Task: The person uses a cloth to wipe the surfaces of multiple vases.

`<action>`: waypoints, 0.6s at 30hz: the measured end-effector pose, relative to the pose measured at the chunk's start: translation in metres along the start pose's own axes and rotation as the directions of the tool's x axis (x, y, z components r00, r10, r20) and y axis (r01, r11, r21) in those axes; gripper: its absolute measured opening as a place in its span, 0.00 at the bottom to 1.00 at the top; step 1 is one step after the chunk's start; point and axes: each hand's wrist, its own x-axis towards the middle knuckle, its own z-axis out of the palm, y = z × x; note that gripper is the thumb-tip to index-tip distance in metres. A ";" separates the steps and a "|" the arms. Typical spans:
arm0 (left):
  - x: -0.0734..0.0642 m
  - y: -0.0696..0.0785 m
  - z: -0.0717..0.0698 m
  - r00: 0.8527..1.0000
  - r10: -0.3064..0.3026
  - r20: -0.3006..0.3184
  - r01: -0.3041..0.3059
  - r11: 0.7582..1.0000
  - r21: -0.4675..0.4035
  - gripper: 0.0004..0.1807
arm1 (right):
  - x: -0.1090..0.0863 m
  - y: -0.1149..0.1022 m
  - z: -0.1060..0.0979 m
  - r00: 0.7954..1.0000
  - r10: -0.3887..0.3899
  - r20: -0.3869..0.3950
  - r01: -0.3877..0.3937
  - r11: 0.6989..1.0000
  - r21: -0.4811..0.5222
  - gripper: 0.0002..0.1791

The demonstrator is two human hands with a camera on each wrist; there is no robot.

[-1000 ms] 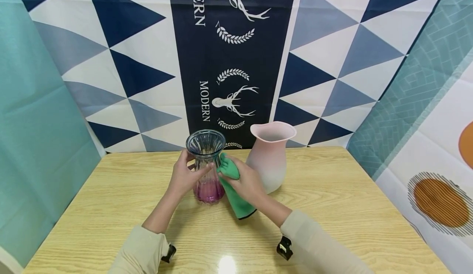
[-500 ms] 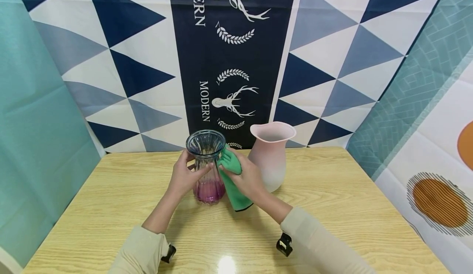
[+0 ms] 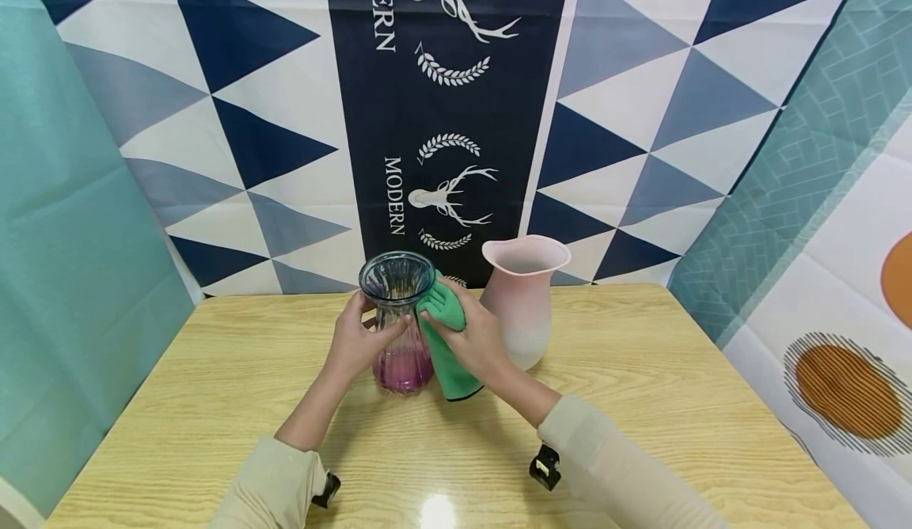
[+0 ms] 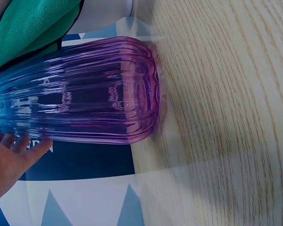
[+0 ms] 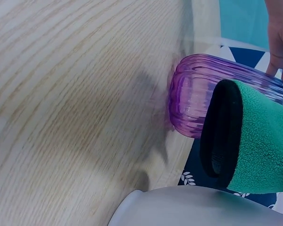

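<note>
Head view: white "MODERN" lettering on dark backdrop, left grip around glass vase, right grip around green cloth

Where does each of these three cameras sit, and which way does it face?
Head: on the person's head, facing forward and down at the table; left hand, right hand, forearms and sleeves show.
Left wrist: on that wrist, facing the glass vase; left-hand fingers show at lower left.
Right wrist: on that wrist, facing the glass vase and green cloth; left hand at upper right, right hand barely in frame.
Both wrist views share glass vase, green cloth and table.
</note>
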 end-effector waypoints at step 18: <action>-0.001 0.000 0.001 1.000 0.031 -0.001 -0.031 0.999 0.017 0.34 | -0.004 -0.001 0.004 0.994 0.055 0.090 -0.052 0.998 -0.032 0.31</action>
